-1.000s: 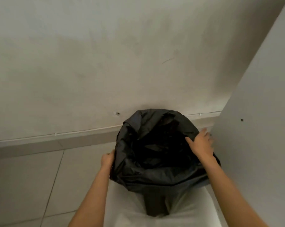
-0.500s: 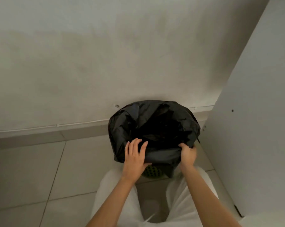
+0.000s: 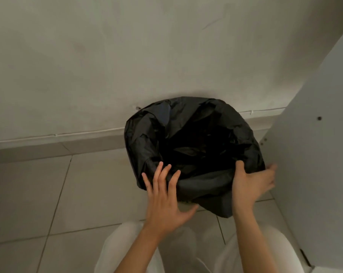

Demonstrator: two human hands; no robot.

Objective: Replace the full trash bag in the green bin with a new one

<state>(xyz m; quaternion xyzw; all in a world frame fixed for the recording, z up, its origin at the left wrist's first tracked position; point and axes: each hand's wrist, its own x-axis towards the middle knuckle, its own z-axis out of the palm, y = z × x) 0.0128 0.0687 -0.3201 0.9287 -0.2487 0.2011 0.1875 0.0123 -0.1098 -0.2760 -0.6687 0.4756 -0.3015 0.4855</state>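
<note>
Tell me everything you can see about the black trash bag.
The black trash bag is thin, crinkled, glossy plastic. Its mouth gapes open upward, dark inside, its edge draped outward over the bin, which it hides. It stands against the wall, beside a white panel. The left hand lies spread on its near edge; the right hand grips the near-right edge.

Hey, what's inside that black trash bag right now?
The black trash bag stands open, but its inside is only dark, crumpled plastic; the bottom is lost in shadow. The bag also covers the bin beneath it. The right hand grips its near edge.
</note>
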